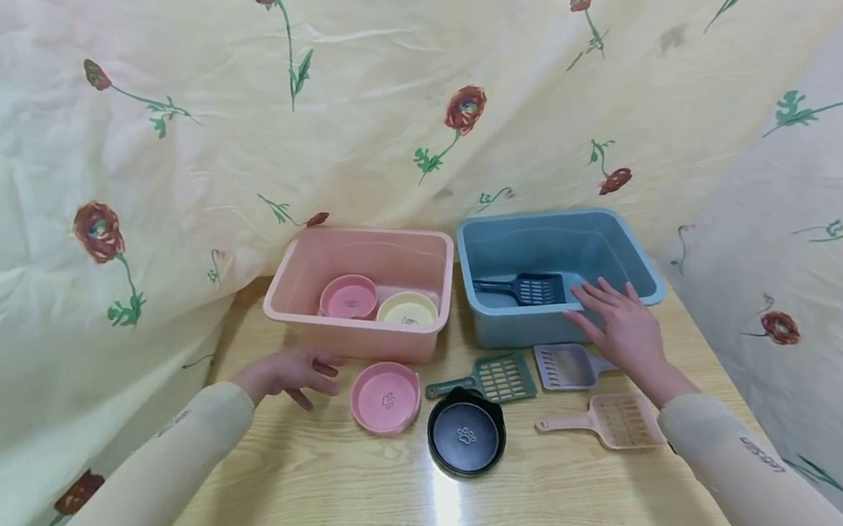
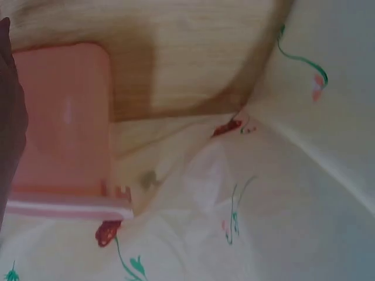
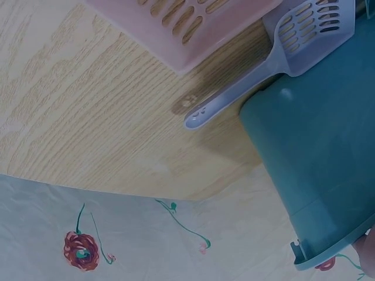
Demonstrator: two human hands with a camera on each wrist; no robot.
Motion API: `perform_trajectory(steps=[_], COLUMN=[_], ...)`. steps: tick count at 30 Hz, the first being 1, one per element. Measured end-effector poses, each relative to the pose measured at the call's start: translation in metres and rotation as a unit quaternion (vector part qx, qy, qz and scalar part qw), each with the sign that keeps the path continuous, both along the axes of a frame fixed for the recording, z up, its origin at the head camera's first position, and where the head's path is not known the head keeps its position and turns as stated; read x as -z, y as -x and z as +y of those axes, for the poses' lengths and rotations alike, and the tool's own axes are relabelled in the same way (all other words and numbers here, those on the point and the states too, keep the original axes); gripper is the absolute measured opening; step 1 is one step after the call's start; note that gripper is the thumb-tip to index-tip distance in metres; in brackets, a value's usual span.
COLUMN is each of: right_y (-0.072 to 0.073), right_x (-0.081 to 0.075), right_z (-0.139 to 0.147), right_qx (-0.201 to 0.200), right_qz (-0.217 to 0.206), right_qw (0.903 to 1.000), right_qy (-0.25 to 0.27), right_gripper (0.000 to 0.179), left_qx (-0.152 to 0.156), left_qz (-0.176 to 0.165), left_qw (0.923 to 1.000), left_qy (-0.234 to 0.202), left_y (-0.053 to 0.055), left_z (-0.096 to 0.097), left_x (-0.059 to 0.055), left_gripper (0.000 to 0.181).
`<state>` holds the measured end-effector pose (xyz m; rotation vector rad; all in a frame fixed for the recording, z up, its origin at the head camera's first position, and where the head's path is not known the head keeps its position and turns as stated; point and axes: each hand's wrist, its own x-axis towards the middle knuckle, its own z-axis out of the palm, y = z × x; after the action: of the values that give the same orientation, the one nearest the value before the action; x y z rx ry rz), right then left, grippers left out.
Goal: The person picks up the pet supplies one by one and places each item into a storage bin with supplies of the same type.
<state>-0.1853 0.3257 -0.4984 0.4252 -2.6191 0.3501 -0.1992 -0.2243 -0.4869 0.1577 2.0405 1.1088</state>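
My left hand point(image 1: 296, 372), fingers loosely bent and holding nothing, is over the table just left of a pink paw-print pet bowl point(image 1: 386, 397). Behind it stands a pink bin point(image 1: 368, 339) with a pink bowl point(image 1: 349, 298) and a pale yellow bowl point(image 1: 407, 308) inside. My right hand point(image 1: 627, 333) has its fingers spread at the front rim of a blue bin point(image 1: 510, 330); nothing is in its grip. Inside that bin lies a dark blue litter scoop point(image 1: 537, 288). Below the right hand are a lavender litter scoop point(image 1: 587, 365) and a pink litter scoop point(image 1: 567, 422).
A green litter scoop point(image 1: 455, 387) lies before the bins, its handle behind a black paw-print bowl point(image 1: 467, 434). All stand on a wooden table point(image 1: 352, 503). Flowered cloth point(image 1: 380, 133) hangs behind the bins and along both sides.
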Motion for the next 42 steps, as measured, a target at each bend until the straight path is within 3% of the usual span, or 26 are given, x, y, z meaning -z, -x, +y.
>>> perform_trajectory(steps=[7, 16, 23, 42], right_y=[0.002, 0.000, 0.000, 0.000], right_x=[0.001, -0.001, -0.002, -0.002], right_z=[0.001, -0.001, -0.002, -0.001], right_qx=[0.009, 0.010, 0.010, 0.010], right_qz=[-0.009, -0.013, -0.016, -0.014], right_qw=[0.9999, 0.9998, 0.9998, 0.9998], right_qy=[-0.006, -0.006, -0.006, -0.012], right_gripper=[0.058, 0.057, 0.057, 0.058], left_qx=[-0.047, -0.080, -0.102, -0.092], left_qz=[-0.026, -0.034, -0.024, 0.018], left_qw=[0.9983, 0.9958, 0.9943, 0.9955], left_qy=[-0.026, -0.026, -0.019, -0.018], left_y=[0.000, -0.003, -0.003, 0.003], left_z=[0.010, 0.020, 0.026, 0.043], left_x=[0.027, 0.048, 0.055, 0.062], left_gripper=[0.070, 0.068, 0.060, 0.053])
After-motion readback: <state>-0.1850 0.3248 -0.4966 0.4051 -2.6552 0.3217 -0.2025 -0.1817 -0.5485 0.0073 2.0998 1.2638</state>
